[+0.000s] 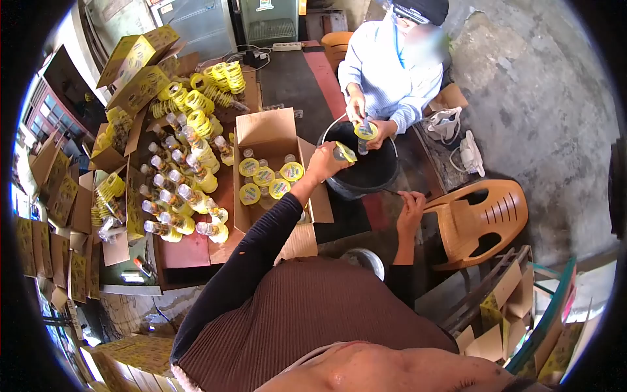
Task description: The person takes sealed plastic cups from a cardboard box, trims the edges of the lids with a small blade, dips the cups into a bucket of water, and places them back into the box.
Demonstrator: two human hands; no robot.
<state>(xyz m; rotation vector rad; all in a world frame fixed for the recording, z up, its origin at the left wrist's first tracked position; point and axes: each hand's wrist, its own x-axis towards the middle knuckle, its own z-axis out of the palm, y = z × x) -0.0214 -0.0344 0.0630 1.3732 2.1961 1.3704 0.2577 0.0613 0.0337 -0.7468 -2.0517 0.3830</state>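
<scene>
My left hand (324,163) is closed around a clear plastic cup with a yellow printed lid (346,152), tilted over the rim of a black bucket (360,191). To the right of the bucket is my right hand (409,208), its fingers bent together near a thin dark stick-like thing (394,192); what they grip is too small to make out. Across the bucket, a co-worker's hands hold another yellow-lidded cup (366,130). Beside my left forearm an open cardboard box (266,123) holds several yellow-lidded cups (264,176).
Several bottles with yellow labels (186,193) stand left of the box, with yellow ring-shaped stacks (225,77) behind. A co-worker (392,72) sits opposite. An orange plastic chair (480,219) is at right; a metal bowl (366,259) sits below the table edge.
</scene>
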